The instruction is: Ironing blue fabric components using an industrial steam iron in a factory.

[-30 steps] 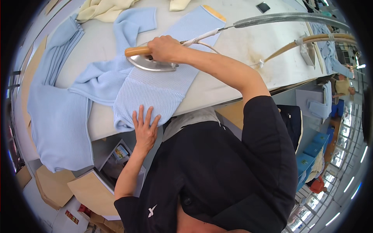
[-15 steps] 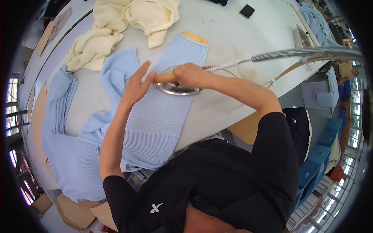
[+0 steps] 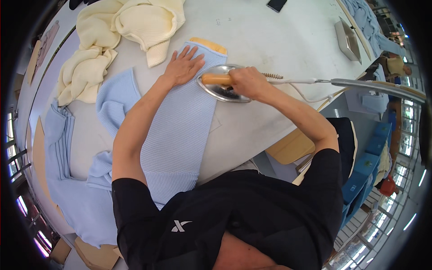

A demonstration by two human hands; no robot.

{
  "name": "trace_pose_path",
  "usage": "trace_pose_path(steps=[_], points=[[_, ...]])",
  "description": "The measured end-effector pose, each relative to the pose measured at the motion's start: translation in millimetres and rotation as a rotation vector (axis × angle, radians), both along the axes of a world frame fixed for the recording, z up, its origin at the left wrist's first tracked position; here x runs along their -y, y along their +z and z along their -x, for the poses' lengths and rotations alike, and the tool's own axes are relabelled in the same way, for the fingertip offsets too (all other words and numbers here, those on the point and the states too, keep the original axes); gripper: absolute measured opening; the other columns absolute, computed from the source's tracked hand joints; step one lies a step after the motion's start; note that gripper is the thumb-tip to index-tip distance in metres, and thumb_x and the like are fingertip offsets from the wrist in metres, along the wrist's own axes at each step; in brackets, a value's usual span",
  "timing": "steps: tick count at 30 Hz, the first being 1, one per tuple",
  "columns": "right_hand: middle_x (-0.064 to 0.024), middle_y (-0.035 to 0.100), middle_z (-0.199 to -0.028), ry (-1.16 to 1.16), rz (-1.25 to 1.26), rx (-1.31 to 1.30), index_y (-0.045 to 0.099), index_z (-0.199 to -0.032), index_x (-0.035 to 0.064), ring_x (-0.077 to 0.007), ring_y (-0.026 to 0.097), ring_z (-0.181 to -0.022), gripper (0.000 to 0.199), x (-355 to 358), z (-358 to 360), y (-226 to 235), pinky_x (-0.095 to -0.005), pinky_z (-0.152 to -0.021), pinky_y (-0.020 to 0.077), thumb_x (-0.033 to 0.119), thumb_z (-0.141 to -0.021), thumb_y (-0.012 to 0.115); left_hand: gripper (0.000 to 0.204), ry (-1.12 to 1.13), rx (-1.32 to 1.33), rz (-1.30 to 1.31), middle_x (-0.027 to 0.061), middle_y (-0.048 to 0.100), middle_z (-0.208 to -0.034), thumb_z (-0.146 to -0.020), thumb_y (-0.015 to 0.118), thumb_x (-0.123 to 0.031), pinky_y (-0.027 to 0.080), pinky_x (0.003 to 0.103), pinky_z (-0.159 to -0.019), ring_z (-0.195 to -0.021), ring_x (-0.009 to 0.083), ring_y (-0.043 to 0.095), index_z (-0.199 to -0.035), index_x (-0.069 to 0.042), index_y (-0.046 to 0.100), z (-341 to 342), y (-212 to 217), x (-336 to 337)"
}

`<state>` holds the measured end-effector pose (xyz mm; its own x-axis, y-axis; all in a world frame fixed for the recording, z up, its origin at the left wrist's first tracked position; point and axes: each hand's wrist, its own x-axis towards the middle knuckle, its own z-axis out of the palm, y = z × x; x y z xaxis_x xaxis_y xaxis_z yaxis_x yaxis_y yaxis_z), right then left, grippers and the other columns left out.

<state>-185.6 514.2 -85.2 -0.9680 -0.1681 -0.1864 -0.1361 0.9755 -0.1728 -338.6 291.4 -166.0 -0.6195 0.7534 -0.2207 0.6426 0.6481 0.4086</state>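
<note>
A light blue knitted piece [image 3: 180,121], likely a sleeve, lies flat on the pale table, with a yellowish board [image 3: 209,45] showing at its far end. My left hand [image 3: 183,67] rests on the knit near that end, fingers spread. Gripped by its wooden handle in my right hand [image 3: 247,83] is a steam iron [image 3: 225,95] with a shiny metal body. The iron sits at the right edge of the knit, partly over the bare table. Left of the sleeve, more of the blue knitwear [image 3: 81,198] lies bunched and folded.
Cream knitwear [image 3: 144,22] is heaped at the far left. A hose and cable [image 3: 369,86] run from the iron to the right. A metal tray [image 3: 347,40] and a dark phone [image 3: 276,4] lie at the far side. Blue bins [image 3: 362,173] stand at the right.
The iron in my right hand has moved right, toward the knit's edge. My left hand has left the iron's front and now lies flat at the far end of the knit.
</note>
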Motion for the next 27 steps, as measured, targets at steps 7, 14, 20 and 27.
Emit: trace_pose_path(steps=[7,14,20,27], points=[[-0.0139,0.073,-0.081,-0.166,-0.014,-0.024,0.074,-0.084,0.0019,-0.0316,0.067,-0.066,0.025,-24.8,62.8,7.4,-0.0406,-0.067,0.0546,0.022,-0.094,0.064,0.057,0.311,0.19,-0.481,0.0162,0.062,-0.141,-0.101,0.053,-0.049,0.047,0.038,-0.109,-0.129,0.0354,0.059,-0.132,-0.003,0.066,1.8,32.9,37.3],[-0.0116,0.073,-0.084,-0.107,0.046,-0.137,0.074,-0.097,0.0055,-0.0286,0.069,-0.067,0.025,10.9,200.5,-41.0,-0.0415,-0.067,0.0563,0.028,-0.094,0.064,0.033,0.483,-0.052,-0.627,0.013,0.075,-0.116,-0.097,0.063,-0.02,0.053,0.03,-0.091,-0.104,0.0274,0.07,-0.12,0.002,0.07,-13.8,22.7,71.2],[-0.0118,0.073,-0.082,-0.179,0.05,-0.085,0.073,-0.095,0.004,-0.0286,0.069,-0.067,0.028,-5.4,175.8,-36.7,-0.0408,-0.066,0.0562,0.031,-0.093,0.065,0.032,0.54,-0.033,-0.501,0.0151,0.073,-0.123,-0.097,0.062,-0.016,0.052,0.032,-0.098,-0.115,0.0295,0.068,-0.123,0.003,0.069,-35.3,31.6,108.4],[-0.0127,0.069,-0.072,-0.417,-0.004,-0.016,0.071,-0.084,-0.0017,-0.0299,0.064,-0.058,0.044,-61.0,28.7,-3.1,-0.0402,-0.059,0.0529,0.039,-0.098,0.064,0.071,0.035,-0.292,-0.197,0.0116,0.035,-0.164,-0.106,0.035,-0.057,0.01,0.05,-0.128,-0.156,0.0266,0.023,-0.152,-0.004,0.044,-70.7,-8.2,4.6]])
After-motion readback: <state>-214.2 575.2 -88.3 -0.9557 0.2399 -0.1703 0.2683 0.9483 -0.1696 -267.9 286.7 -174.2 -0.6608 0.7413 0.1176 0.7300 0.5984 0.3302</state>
